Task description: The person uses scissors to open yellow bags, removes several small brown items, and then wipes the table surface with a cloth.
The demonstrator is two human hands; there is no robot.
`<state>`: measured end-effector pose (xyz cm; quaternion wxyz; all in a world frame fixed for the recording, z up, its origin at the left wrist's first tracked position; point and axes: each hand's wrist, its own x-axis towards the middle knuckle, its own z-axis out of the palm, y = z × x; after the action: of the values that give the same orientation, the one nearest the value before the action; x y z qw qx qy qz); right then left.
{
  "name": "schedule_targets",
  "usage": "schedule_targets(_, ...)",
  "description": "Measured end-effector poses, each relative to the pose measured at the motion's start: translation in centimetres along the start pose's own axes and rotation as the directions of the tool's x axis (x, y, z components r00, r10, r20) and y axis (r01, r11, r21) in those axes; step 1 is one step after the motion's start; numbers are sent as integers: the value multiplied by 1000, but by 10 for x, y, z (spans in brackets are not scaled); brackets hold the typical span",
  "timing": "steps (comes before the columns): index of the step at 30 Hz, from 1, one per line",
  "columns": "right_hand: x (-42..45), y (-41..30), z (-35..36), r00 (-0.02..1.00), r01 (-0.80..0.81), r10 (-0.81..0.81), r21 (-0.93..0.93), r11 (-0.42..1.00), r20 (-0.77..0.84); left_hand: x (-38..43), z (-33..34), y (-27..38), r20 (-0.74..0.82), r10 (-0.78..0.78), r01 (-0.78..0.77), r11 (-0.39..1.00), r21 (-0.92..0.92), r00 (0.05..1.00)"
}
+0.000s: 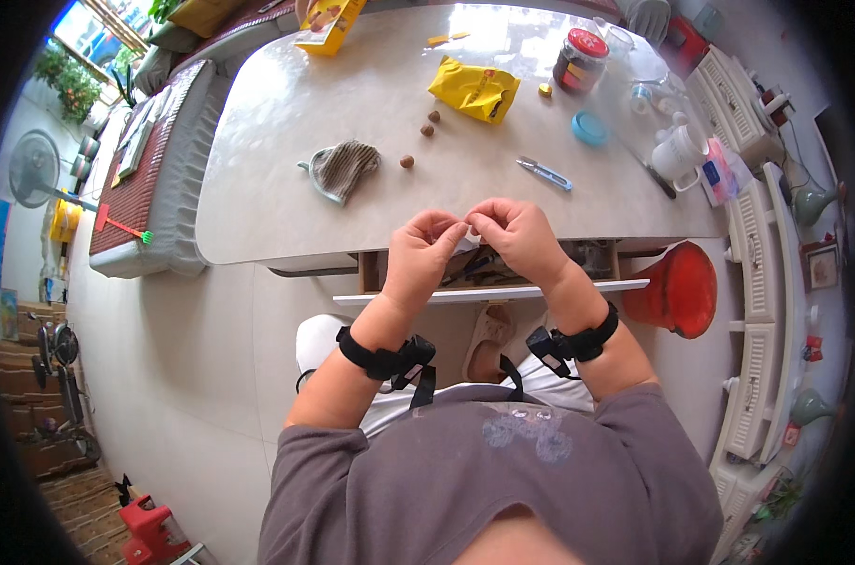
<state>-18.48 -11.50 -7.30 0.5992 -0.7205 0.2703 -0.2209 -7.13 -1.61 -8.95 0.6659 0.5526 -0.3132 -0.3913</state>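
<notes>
My left hand point(427, 247) and my right hand point(515, 236) meet fingertip to fingertip over the table's front edge. Thumb and forefinger of each pinch a small whitish piece point(468, 227), mostly hidden by the fingers; what it is, I cannot tell. Below them a drawer point(494, 291) stands pulled out, with tools and small items inside. Ahead of my left hand lie a brown nut point(407, 162) and a crumpled striped cloth point(344, 169) with pale blue edging. Blue-handled thread snips point(544, 173) rest beyond my right hand. Two more nuts point(427, 130) sit near a yellow snack bag point(474, 90).
Another person's hand point(303, 8) holds a yellow box point(328, 27) at the table's far left. A red-lidded jar point(580, 62), blue lid point(590, 128), knife point(655, 171) and white mug point(678, 152) stand or lie at right. A red bucket point(671, 289) is beside the drawer.
</notes>
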Motion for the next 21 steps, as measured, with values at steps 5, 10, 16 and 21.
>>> schedule_targets(5, -18, -15, 4, 890, 428, -450, -479, 766, 75, -21, 2, 21, 107, 354, -324, 641, 696, 929)
schedule_targets(10, -31, -23, 5, 812, 533, -559, -603, 594, 168, -31, 3, 28, 431, 490, -593, 243, 767, 758)
schedule_targets(16, -43, -14, -3, 961, -167, 83, 314, 935, 264, -44, 6, 32, 317, 479, -549, 489, 678, 818)
schedule_targets(21, -42, -20, -3, 964, -185, 99, 357, 916, 246, -40, -5, 25, -32, -77, 81, 989, 128, 996)
